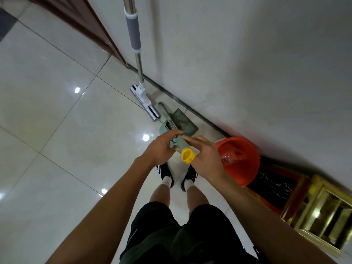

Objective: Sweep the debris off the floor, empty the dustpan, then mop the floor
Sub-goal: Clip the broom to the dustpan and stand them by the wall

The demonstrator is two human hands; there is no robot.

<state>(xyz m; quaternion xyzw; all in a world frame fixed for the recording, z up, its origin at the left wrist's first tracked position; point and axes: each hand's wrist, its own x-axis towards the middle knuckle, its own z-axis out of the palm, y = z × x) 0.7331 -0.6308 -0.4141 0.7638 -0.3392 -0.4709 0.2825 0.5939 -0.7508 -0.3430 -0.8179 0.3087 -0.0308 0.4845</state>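
Observation:
A green broom handle [181, 144] with a yellow end cap [188, 155] stands in front of me, clipped to a green dustpan [185, 121] that rests on the tiled floor [62, 115] by the wall. My left hand [162, 147] grips the handle, fingers curled over the clip. My right hand [206, 161] lies against the handle's right side near the cap with its fingers straight. A flat mop [144, 102] stands on the floor just left of the dustpan, its steel pole [133, 35] leaning on the wall.
An orange bin [241, 162] holding a bit of clear plastic sits against the wall to my right. Beyond it is a gold-framed stand [323, 212]. A brown door [80, 21] is at the far left. My feet [177, 176] are right behind the dustpan.

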